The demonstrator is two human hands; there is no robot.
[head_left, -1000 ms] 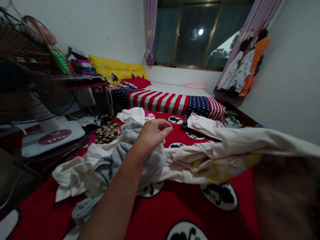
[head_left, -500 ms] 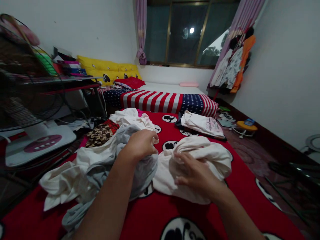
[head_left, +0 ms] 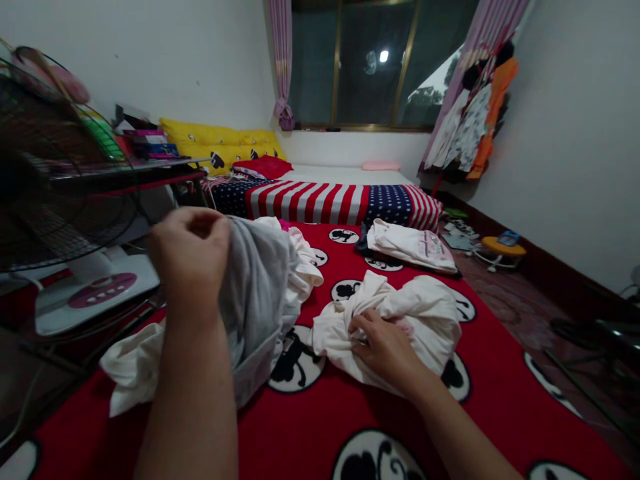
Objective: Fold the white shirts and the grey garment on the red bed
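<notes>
My left hand (head_left: 193,247) is raised at the left, closed on a grey garment (head_left: 257,287) that hangs from it over other clothes. White cloth (head_left: 135,367) lies crumpled to the left of my left forearm, and more pale clothes (head_left: 305,257) sit behind the grey one. My right hand (head_left: 383,343) rests on a bunched white garment (head_left: 430,320) at the centre right, its fingers bent into the folds; whether they pinch the cloth is hard to see. All of it lies on a red blanket (head_left: 310,433) with round black-and-white patterns.
Folded clothes (head_left: 413,247) lie at the back right of the red blanket. A fan (head_left: 100,287) stands close on the left beside a cluttered desk (head_left: 150,167). Behind is a bed with a striped, starred cover (head_left: 310,200). A yellow stool (head_left: 503,247) stands on the floor at right.
My left hand has moved left and up, lifting the grey garment off the pile. My right hand has stayed at the white garment, now lower against its folds.
</notes>
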